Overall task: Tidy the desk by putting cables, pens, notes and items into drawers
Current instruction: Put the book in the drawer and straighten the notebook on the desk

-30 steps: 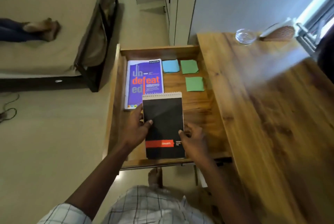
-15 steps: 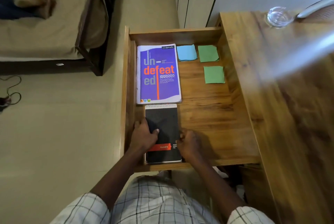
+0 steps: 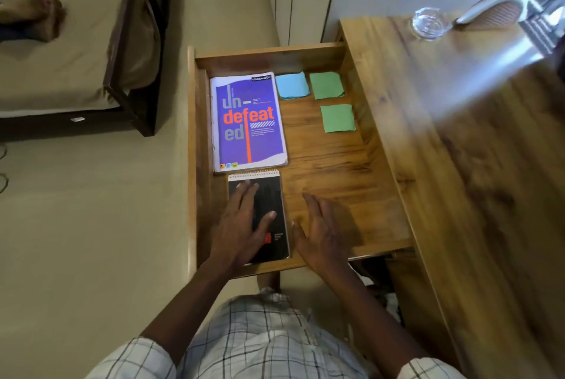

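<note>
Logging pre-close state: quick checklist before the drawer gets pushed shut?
1. Black spiral-bound notepad flat on the floor of the open wooden drawer: ok.
2. Purple "Undefeated" notebook flat, beyond the notepad: ok.
3. Blue sticky-note pad and two green sticky-note pads inside the walls: ok.
4. Left hand out of the drawer: not ok, resting on the notepad.
5. Right hand out: not ok, open above the drawer floor.
6. Desk cleared: cannot tell; a clear glass bowl is on it.
</note>
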